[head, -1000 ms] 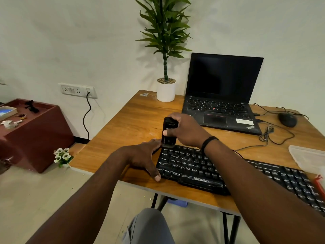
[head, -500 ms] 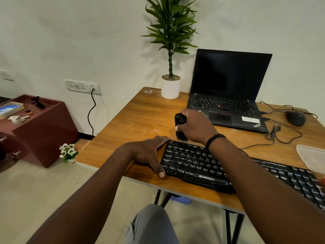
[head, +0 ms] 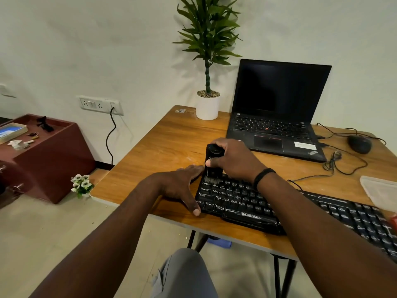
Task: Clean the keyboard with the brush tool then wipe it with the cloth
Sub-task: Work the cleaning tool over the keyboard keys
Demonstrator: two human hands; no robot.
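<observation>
A black keyboard (head: 247, 203) lies along the front edge of the wooden table (head: 163, 147). My right hand (head: 234, 159) grips a black brush tool (head: 211, 161) held upright, its bristles touching the keyboard's top left corner. Flat on the table, my left hand (head: 182, 183) presses against the keyboard's left end, thumb at the front corner, fingers spread. A pale cloth (head: 380, 192) lies at the table's right edge, partly cut off by the frame.
An open black laptop (head: 277, 117) stands behind the keyboard, with a white-potted plant (head: 208, 104) to its left. A mouse (head: 359, 144) and its cables (head: 335, 162) lie at the right. A maroon cabinet (head: 43, 155) stands on the floor at the left.
The brush tool moved back behind the keyboard's top edge, then came down onto its top left keys. My left hand stayed at the keyboard's left end. The view shifted slightly.
</observation>
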